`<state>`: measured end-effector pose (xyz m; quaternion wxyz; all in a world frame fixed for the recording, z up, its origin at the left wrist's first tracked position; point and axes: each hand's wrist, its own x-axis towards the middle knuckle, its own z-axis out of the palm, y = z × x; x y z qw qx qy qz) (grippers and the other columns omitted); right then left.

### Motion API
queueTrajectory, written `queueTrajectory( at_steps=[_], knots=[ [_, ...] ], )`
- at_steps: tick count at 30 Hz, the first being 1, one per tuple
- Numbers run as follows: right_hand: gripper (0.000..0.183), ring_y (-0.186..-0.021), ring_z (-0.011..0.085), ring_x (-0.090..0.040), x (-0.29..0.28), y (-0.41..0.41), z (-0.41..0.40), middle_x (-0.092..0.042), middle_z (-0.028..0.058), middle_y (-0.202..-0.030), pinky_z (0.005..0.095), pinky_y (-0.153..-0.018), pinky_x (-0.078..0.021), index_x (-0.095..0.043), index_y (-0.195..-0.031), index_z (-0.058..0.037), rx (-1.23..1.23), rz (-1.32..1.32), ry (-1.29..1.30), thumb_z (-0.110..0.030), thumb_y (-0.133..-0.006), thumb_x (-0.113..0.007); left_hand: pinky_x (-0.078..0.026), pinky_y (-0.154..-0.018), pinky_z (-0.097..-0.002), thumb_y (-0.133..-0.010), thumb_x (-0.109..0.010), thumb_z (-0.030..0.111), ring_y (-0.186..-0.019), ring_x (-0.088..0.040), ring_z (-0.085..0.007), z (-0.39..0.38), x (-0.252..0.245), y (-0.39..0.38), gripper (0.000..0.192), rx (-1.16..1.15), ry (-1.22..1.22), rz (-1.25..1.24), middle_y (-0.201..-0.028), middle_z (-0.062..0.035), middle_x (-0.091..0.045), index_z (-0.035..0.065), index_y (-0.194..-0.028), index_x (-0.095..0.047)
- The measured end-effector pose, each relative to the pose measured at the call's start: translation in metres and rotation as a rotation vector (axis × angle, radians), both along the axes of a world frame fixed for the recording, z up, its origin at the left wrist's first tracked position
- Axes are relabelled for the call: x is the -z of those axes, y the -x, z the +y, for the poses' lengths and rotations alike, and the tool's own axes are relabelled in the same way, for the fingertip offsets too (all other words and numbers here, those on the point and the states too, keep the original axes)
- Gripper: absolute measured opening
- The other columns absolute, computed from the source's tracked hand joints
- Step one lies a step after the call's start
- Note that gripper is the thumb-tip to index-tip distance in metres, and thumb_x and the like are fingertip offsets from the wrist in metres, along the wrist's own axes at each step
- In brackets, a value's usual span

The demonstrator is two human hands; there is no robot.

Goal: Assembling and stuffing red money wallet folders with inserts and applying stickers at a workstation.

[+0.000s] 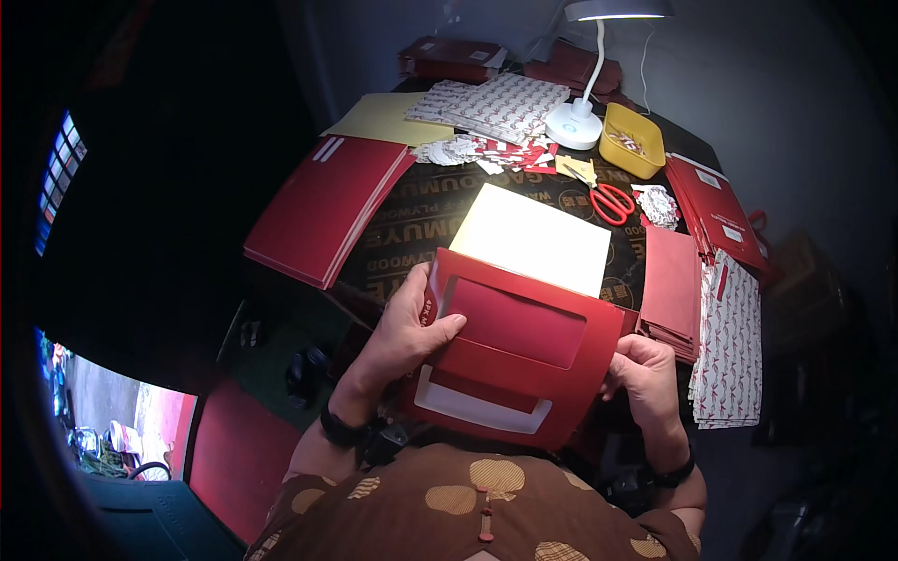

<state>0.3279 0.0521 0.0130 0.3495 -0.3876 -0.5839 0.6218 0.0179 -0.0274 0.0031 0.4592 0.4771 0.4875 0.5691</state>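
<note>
My left hand (410, 329) grips the left side of a red card sleeve with cut-out windows (519, 386), its thumb lying on the front. A pale yellow sheet (537, 242) sticks out of the sleeve's far edge. At the sleeve's right edge is my right hand (642, 368), fingers bent and pinched together at the edge; the fingertips are partly hidden. Beyond the sheet, scissors with red handles (612, 203) lie beside a small cream card piece (575, 167). Pink-red envelopes (670, 287) are stacked near my right hand, with patterned white papers (729, 350) beside them.
Large red card sheets (330, 203) are stacked at the left. Farther back lie yellow card (382, 116), patterned sheets (508, 102) and paper cut-outs (449, 149). A white desk lamp (574, 127) stands by a yellow tray (631, 165); red printed packs (715, 203) lie at the right.
</note>
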Motion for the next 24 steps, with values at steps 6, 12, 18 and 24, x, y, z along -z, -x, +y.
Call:
queueTrajectory(
  at_steps=[6,12,18,24],
  knots=[
    [0.017,-0.055,0.0084,-0.063,0.0001,-0.0027,0.0008,-0.07,0.0076,-0.073,0.0203,-0.044,-0.0477,-0.07,-0.09,0.0022,-0.016,0.01,0.065,-0.014,-0.097,-0.069,-0.044,-0.106,-0.0351,-0.091,-0.062,0.002,-0.122,-0.055,-0.0176,-0.0003,0.0009,-0.0007,0.056,0.0,-0.006,-0.022,-0.13,-0.0134,-0.056,-0.0034,-0.142,-0.04],
    [0.017,-0.05,0.0065,-0.06,-0.0018,-0.0048,0.0018,-0.071,0.0068,-0.074,0.0188,-0.041,-0.0433,-0.071,-0.096,0.0032,-0.081,0.066,0.179,-0.013,-0.098,-0.068,-0.044,-0.107,-0.0339,-0.092,-0.059,0.0,-0.122,-0.055,-0.017,-0.0015,0.0027,-0.0001,0.057,0.004,0.015,-0.027,-0.132,-0.0138,-0.055,-0.0037,-0.145,-0.038],
    [0.018,-0.049,0.006,-0.06,-0.0056,0.0004,-0.0013,-0.071,0.0066,-0.074,0.0187,-0.04,-0.0446,-0.071,-0.104,0.0053,-0.071,-0.07,0.182,-0.011,-0.097,-0.067,-0.044,-0.106,-0.0327,-0.094,-0.053,-0.001,-0.121,-0.056,-0.0157,-0.0031,0.0053,-0.004,0.055,0.021,0.013,-0.017,-0.132,-0.013,-0.055,-0.0035,-0.146,-0.036],
    [0.019,-0.055,0.009,-0.066,-0.0096,-0.0011,-0.0024,-0.072,0.0087,-0.077,0.0194,-0.046,-0.0519,-0.07,-0.105,0.0055,-0.064,-0.06,0.16,-0.012,-0.098,-0.067,-0.044,-0.106,-0.0317,-0.094,-0.049,-0.004,-0.119,-0.057,-0.0141,-0.001,0.007,-0.0038,0.054,0.06,0.022,-0.204,-0.132,-0.0126,-0.056,-0.0037,-0.146,-0.035]
  ],
)
